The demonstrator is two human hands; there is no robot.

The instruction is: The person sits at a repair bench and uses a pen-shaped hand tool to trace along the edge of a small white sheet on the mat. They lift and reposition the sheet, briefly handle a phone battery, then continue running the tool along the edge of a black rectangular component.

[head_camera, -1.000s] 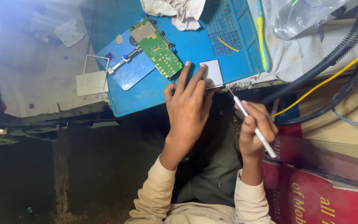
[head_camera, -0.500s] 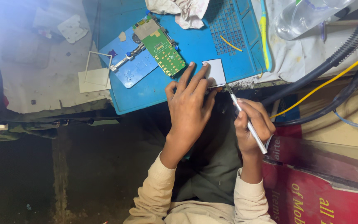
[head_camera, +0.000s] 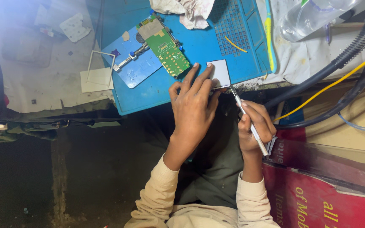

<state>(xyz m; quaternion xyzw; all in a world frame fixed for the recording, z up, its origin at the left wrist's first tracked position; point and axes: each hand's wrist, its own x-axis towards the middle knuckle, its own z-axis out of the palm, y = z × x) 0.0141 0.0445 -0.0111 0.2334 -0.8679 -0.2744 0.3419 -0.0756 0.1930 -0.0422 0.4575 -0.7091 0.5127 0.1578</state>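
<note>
At the blue mat's edge, the left hand lies flat, fingers extended, pinning a white square, while the right hand, closed around tweezers, should pry gently at its corner.

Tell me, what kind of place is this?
Probably a small electronics repair bench: a green circuit board is clamped on a blue work mat, and the right hand holds a slim metal tool.
</note>
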